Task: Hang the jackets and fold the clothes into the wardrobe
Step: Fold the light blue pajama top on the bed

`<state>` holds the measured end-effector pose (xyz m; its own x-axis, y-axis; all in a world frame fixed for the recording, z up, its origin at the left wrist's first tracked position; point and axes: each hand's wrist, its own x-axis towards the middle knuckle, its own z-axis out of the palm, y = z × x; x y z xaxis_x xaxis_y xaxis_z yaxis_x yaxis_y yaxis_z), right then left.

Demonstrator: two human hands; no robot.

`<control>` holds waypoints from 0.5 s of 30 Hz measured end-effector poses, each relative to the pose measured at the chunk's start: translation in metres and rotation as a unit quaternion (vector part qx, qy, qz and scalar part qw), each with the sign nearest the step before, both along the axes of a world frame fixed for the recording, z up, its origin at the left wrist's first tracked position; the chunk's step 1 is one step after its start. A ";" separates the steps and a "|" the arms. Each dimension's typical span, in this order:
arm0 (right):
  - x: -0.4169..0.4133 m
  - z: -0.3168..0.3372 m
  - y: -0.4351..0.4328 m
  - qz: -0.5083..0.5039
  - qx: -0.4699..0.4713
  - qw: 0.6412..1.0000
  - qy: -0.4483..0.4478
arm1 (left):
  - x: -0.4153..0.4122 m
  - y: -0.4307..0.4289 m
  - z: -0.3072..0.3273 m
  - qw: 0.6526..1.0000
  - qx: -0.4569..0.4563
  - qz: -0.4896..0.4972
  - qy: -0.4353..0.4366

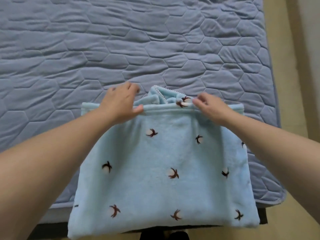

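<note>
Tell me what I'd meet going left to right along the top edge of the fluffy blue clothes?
Along the fleece garment: left hand, its bunched white-trimmed collar, right hand, then the beige floor.

This is a bedroom in a home: a bed under a blue quilted mattress pad fills the view, with pale floor alongside and a fleece garment spread on top.
</note>
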<state>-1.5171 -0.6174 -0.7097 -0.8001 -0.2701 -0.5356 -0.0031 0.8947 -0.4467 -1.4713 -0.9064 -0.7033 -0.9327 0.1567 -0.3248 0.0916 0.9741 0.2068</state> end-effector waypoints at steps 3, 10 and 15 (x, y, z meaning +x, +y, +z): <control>-0.025 -0.012 -0.028 -0.091 0.002 0.994 -0.068 | -0.021 0.031 -0.009 0.995 0.073 -0.070 0.002; -0.059 -0.004 -0.067 -0.109 0.026 0.994 -0.007 | -0.039 0.011 -0.011 0.979 -0.014 -0.198 0.054; -0.061 -0.020 -0.085 -0.313 -0.087 0.933 -0.156 | -0.032 -0.001 -0.026 0.995 -0.021 -0.017 -0.094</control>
<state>-1.5776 -0.7021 -0.7293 -0.6436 0.0932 -0.7597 0.6497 0.5912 -0.4779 -1.5034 -0.9073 -0.7294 -0.8492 0.1703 -0.4999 0.0890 0.9792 0.1823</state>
